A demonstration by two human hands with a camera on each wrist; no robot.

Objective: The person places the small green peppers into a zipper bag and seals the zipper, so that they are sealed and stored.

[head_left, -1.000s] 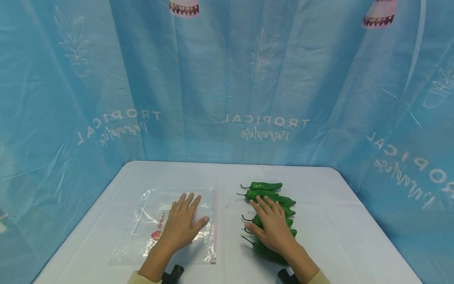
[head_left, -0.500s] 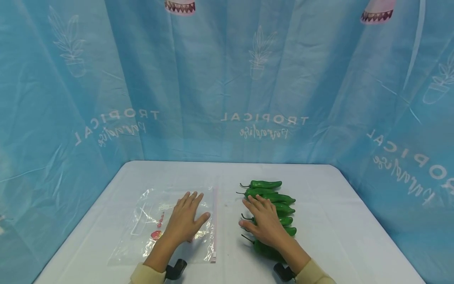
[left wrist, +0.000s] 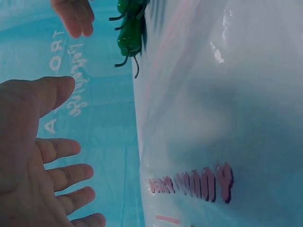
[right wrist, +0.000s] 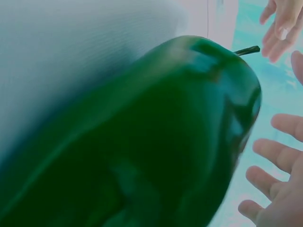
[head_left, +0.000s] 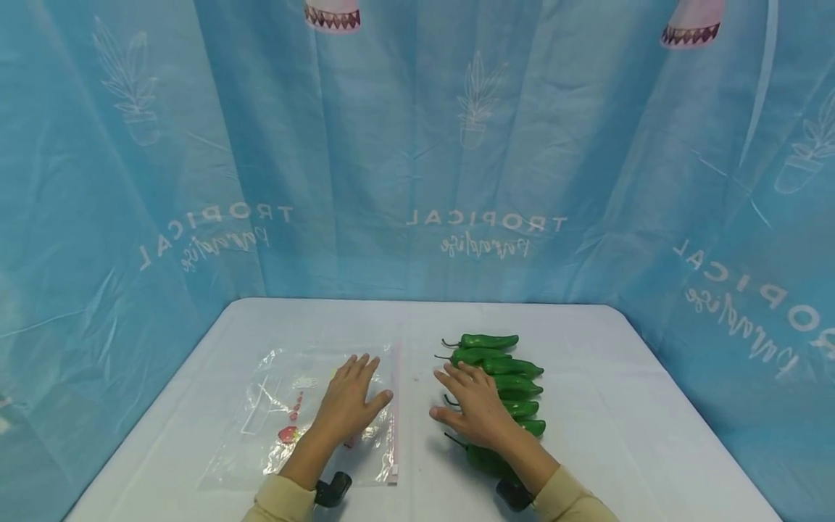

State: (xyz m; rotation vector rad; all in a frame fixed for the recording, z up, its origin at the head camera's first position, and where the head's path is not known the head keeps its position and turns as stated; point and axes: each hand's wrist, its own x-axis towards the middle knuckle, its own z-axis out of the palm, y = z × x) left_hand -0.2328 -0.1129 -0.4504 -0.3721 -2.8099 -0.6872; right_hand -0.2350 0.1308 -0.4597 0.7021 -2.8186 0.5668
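Observation:
A clear plastic bag (head_left: 261,406) with red print and a pink zip edge lies flat on the left of the white table. Above it hovers my left hand (head_left: 349,406), fingers spread, holding nothing; the left wrist view shows its palm (left wrist: 23,156) raised over the bag (left wrist: 213,94). Several green peppers (head_left: 515,386) lie in a column right of the bag, stems to the left. Over their left ends is my right hand (head_left: 479,406), fingers apart and empty, hiding some of them. One pepper (right wrist: 156,123) fills much of the right wrist view, apart from the right hand (right wrist: 279,175).
The white table (head_left: 626,406) has rounded far corners. A blue printed curtain (head_left: 365,159) hangs behind it and along both sides. Dark wrist cameras sit at both cuffs, the right one (head_left: 514,496) close to the nearest pepper.
Both hands have shifted: the left one slightly to the right, the right one to the left, uncovering more of the peppers. Bag and peppers stay where they were.

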